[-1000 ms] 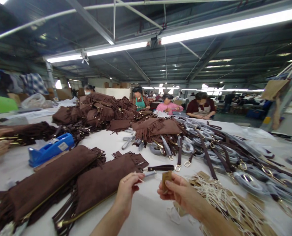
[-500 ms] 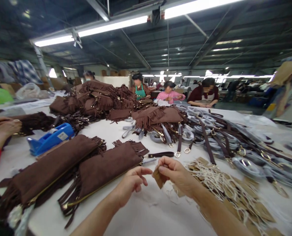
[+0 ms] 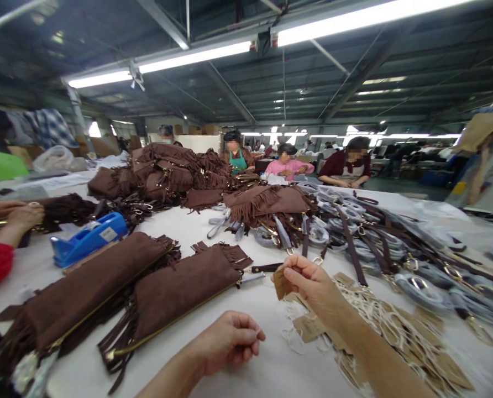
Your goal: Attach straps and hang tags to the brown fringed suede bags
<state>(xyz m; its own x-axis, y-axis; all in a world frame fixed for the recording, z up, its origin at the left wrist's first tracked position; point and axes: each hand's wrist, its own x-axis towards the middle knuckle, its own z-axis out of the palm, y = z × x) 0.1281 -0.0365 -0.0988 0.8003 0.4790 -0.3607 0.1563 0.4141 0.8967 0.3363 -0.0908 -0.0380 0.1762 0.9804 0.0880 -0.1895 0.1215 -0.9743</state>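
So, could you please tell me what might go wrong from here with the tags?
The brown tag is pinched in the right hand with much of it sticking out, so it might slip. The white strings on the tag pile lie crossed over one another, so they could snag when one is lifted. The right forearm extends over part of that pile, so it may brush tags out of place.

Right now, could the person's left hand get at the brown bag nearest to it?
Probably yes: the left hand is loosely curled close to the brown bag, with white tabletop between them and nothing visibly in the way. The right hand, holding a tan tag, is farther right.
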